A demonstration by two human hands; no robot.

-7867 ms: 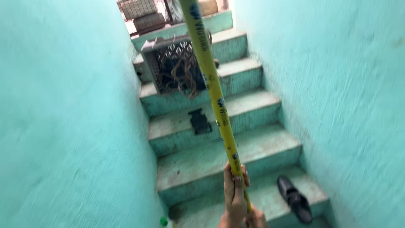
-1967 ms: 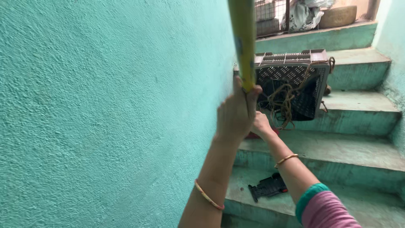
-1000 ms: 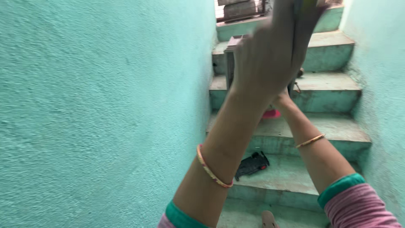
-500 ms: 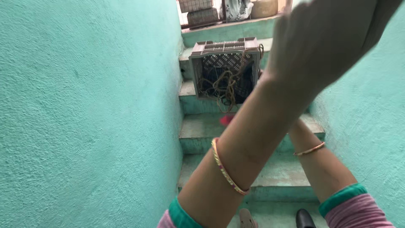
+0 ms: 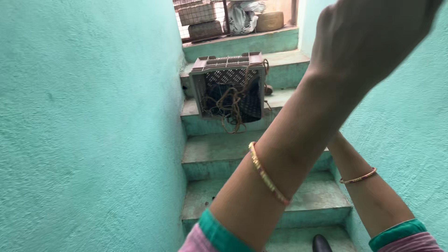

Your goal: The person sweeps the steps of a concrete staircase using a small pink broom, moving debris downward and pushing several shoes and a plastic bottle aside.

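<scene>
Both arms are raised above the plastic crate (image 5: 228, 88) on the teal steps (image 5: 219, 154), the left hand (image 5: 373, 37) high in front of it and seemingly closed, though its fingers, any grip and the right hand are out of view.

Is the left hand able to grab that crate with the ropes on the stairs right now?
Probably not. The left hand is raised high near the camera, while the crate sits several steps up the stairs. Nothing blocks the way; it just looks too far.
</scene>
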